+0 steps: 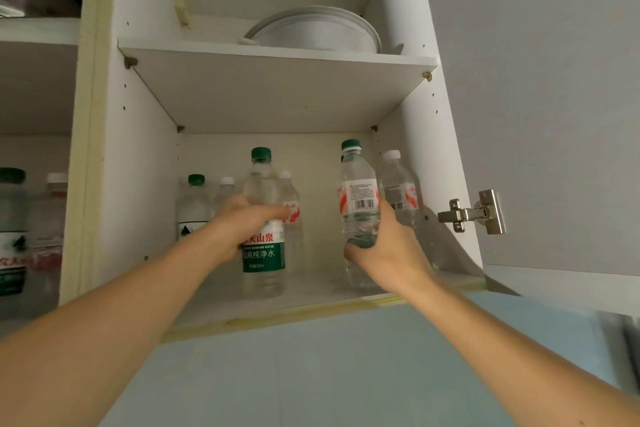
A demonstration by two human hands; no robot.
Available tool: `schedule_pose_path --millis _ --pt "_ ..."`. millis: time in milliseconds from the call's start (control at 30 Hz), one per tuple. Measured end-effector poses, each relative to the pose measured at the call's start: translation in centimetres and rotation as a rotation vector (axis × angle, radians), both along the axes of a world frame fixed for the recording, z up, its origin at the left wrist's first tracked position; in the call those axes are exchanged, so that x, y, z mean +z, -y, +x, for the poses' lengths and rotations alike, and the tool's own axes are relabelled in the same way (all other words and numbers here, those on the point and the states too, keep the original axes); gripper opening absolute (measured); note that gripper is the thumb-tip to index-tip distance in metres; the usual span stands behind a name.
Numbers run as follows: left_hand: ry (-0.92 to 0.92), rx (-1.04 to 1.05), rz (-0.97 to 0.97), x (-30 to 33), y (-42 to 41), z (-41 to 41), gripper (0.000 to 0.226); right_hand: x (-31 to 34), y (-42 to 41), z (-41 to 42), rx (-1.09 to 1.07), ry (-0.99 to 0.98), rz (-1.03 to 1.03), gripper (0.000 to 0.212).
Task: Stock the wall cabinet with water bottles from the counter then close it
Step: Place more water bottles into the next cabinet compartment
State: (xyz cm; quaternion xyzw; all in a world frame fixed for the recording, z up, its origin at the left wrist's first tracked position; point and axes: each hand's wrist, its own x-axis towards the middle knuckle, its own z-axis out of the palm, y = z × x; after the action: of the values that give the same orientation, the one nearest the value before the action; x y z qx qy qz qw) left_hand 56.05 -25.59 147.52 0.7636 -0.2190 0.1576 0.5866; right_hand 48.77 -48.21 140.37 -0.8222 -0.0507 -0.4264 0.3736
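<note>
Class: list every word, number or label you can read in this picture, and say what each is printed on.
"夫山泉", first character hidden by the left hand: left bottle.
"用纯净水", first character hidden: same label.
Small print below: blurred.
Barcode and print on right bottle, held by right hand: too small.
Other bottles' labels: unreadable.

Both forearms (104,322) are bare to the frame edge, sleeveless, without jewellery.

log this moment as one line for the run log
left hand grips green-label bottle | right hand grips red-label bottle | both on lower shelf | door open
</note>
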Motion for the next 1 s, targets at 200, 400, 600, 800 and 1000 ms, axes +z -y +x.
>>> schedule_pose_path --millis 200,400,600,800,1000 --pt "0.068 0.274 -0.024 -0.5 -4.8 0.2 0.035 -1.0 -1.0 -0.4 -0.017 0.056 0.031 0.07" --pt "0.248 0.552 0.098 -1.3 -6.8 0.0 0.09 -1.2 -1.3 -1.1 -0.029 0.052 0.032 0.068" --pt "0.979 0.932 0.452 -1.6 -4.0 -2.0 0.096 -1.2 -1.2 -1.3 -0.022 0.058 0.029 0.067" --pt "1.148 0.449 0.438 -1.2 2.8 -4.5 0.074 -1.3 -0.6 -1.1 0.029 0.091 0.052 0.069" --pt "0.5 -0.012 0.281 -1.8 7.8 -3.5 0.111 -1.5 0.1 -1.1 0.085 0.165 0.046 0.067"
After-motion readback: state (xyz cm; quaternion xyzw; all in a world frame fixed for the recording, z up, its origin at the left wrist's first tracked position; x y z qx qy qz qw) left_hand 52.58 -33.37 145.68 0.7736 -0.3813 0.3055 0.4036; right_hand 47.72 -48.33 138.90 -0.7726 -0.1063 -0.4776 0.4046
